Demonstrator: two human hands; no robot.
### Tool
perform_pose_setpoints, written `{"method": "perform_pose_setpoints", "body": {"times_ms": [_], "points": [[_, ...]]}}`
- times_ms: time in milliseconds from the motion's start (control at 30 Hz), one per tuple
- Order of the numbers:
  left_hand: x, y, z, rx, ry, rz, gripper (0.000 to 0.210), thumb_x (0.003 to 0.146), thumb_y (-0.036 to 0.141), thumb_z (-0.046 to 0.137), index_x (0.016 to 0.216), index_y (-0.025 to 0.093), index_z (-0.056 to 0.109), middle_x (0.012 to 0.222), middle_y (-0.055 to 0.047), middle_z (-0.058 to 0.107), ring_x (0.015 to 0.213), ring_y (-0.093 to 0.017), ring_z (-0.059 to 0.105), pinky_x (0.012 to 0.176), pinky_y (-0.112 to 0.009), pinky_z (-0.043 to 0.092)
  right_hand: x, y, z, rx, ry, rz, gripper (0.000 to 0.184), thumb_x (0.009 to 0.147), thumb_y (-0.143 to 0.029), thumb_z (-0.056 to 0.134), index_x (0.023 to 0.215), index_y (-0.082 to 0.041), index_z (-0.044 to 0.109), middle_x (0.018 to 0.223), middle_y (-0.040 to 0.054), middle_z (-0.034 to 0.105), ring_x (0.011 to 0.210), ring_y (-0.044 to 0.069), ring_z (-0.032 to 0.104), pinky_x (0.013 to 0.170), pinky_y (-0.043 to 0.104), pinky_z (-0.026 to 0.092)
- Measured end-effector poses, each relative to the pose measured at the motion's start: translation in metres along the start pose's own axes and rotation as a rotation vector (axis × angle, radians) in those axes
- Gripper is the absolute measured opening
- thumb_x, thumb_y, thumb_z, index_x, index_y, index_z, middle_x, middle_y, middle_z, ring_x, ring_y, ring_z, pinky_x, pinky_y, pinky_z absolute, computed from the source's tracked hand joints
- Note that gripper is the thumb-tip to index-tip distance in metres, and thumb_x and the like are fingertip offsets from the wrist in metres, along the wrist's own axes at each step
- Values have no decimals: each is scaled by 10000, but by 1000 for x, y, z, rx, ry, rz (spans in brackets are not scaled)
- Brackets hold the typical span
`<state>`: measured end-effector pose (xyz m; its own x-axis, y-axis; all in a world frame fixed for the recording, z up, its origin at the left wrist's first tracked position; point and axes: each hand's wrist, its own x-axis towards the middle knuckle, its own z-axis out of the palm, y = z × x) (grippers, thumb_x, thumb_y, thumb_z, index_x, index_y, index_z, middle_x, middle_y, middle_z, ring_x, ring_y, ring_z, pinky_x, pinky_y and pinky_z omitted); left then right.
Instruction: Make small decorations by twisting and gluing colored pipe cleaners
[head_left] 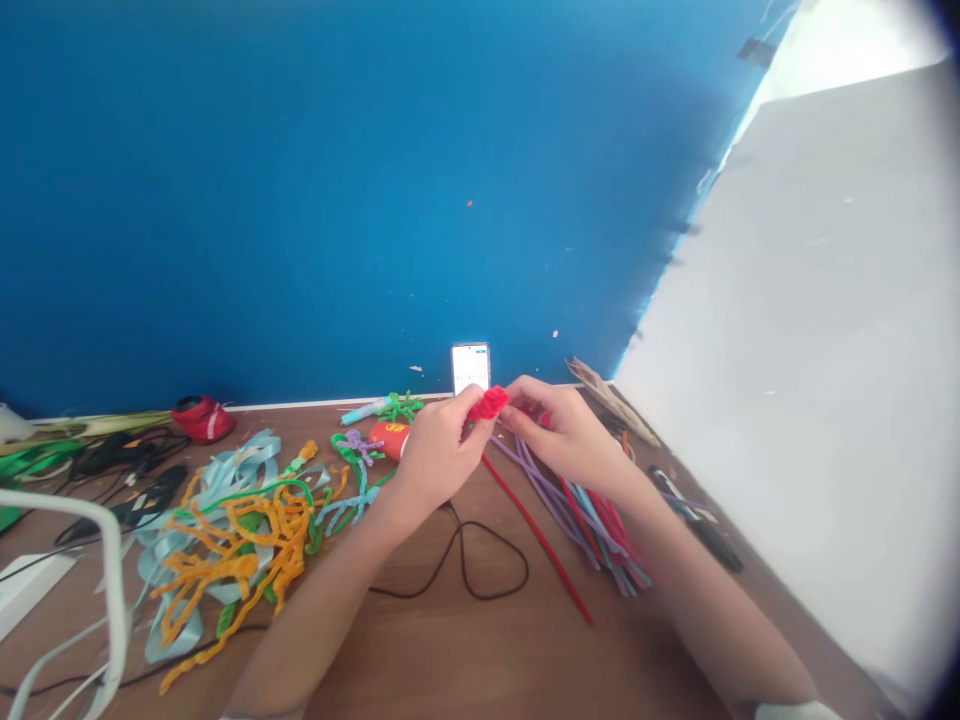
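Observation:
My left hand (441, 455) pinches a coiled red pipe cleaner (492, 402) between thumb and fingers above the table. My right hand (568, 432) meets it from the other side, thumb and fingertips closed at the coil's edge, with more red showing by its fingers. One straight red pipe cleaner (536, 535) lies on the table below both hands. Under my right forearm is a bundle of purple, light blue and red pipe cleaners (619, 560), partly hidden. A phone (470, 367) with a lit screen leans on the wall behind my hands.
Orange fuzzy stems (277, 530) and light blue ribbon (157, 550) are heaped at left. A black cable (487, 597) loops across the brown table (450, 670). A red-orange container (390, 438) stands behind my left hand. Dark-handled tools (712, 540) lie at right, near the white wall.

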<state>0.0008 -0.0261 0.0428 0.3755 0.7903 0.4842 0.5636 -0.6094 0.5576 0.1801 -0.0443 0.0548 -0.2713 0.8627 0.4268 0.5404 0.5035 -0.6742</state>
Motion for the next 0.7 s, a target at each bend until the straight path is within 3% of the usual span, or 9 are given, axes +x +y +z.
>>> {"method": "perform_pose_setpoints", "body": {"times_ms": [167, 333, 500, 700], "points": [[2, 0, 0, -7, -67, -24, 142, 951, 307, 499, 875, 207, 566, 688, 24, 587, 617, -127, 462, 622, -263, 327, -1, 3, 0, 179, 1, 6, 188, 909, -197, 526, 1087, -221, 583, 776, -16, 673, 694, 137, 572, 624, 280, 389], [3, -3, 0, 25, -69, 30, 147, 938, 268, 500, 828, 201, 570, 684, 20, 587, 616, -130, 475, 612, -260, 327, 1, 9, 1, 298, -59, 20, 194, 933, -236, 511, 1124, -227, 544, 792, -7, 678, 704, 146, 584, 626, 287, 406], [3, -9, 2, 194, -153, 34, 95, 872, 154, 532, 882, 207, 610, 834, -31, 693, 738, -184, 601, 640, -274, 342, 2, 9, 0, 189, -9, -3, 149, 929, -220, 520, 1077, -227, 541, 778, -18, 696, 691, 139, 562, 667, 296, 394], [6, -15, 3, 74, -190, 50, 158, 879, 139, 508, 921, 215, 641, 862, -22, 711, 777, -178, 627, 689, -271, 396, 5, 12, -5, 238, -27, 35, 150, 917, -232, 532, 1066, -212, 541, 776, -20, 691, 622, 115, 519, 626, 279, 387]]}}
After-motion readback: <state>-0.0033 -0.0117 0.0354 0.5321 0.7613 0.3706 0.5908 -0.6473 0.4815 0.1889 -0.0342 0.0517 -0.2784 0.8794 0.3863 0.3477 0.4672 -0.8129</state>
